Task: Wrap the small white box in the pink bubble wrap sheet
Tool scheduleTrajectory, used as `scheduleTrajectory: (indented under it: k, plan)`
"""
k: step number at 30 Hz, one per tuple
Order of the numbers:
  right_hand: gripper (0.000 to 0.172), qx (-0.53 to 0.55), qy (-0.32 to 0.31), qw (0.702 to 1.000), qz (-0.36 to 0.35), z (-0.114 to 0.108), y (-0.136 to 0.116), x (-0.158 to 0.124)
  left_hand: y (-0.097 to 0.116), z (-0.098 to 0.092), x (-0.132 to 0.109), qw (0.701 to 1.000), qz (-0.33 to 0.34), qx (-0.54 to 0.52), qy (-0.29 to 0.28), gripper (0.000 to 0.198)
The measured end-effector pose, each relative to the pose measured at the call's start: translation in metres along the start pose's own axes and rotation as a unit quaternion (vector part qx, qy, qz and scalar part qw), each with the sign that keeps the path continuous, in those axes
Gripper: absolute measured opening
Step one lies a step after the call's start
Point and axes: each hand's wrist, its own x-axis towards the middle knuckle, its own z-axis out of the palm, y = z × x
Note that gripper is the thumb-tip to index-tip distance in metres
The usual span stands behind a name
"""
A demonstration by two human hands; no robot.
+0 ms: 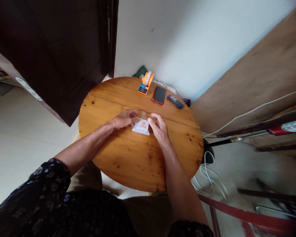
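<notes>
A small white packet point(141, 126) with red print and clear, crinkled plastic edges lies on the wooden table between my hands. From its far edge sticks out a short see-through strip point(143, 114), which looks like clear tape. My left hand point(125, 119) grips the packet's upper left corner, thumb on top and fingers curled. At the upper right corner is my right hand point(160, 127), its thumb against the packet and its index finger bent over beyond it. The remaining right fingers are mostly hidden.
Toward the wall, the round table point(113, 154) bears an orange tape dispenser point(146, 83), a red-edged phone point(159, 95) and a blurred dark object point(175, 101). A dark door point(51, 49) stands left. White cable point(208, 174) coils on the floor at right.
</notes>
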Motion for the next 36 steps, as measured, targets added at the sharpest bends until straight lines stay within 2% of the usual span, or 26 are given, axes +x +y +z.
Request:
scheduleTrajectory:
  k: [10,18,22,25,31,36]
  plan:
    - [0.05,-0.043,-0.035,0.998,0.029,0.005,0.012,0.011,-0.023,0.0,0.015,0.998,0.057,0.035,-0.022,0.057]
    - [0.048,0.126,-0.069,0.99,-0.01,0.007,0.006,0.003,-0.021,0.004,0.012,0.999,0.036,0.011,-0.028,0.075]
    - [0.044,0.155,-0.056,0.986,-0.02,0.005,0.001,-0.001,-0.021,0.004,0.013,0.999,0.034,-0.02,-0.028,0.08]
    - [0.043,0.182,-0.049,0.982,-0.017,0.003,0.001,-0.002,-0.022,0.005,0.013,0.997,0.035,-0.047,-0.053,0.084]
    - [0.054,0.224,-0.013,0.974,0.039,0.004,0.01,0.003,-0.02,0.008,0.01,0.987,0.064,-0.115,-0.097,0.081]
    - [0.053,0.261,-0.038,0.963,0.06,0.006,0.006,0.002,-0.018,0.009,0.005,0.984,0.094,-0.103,-0.109,0.079]
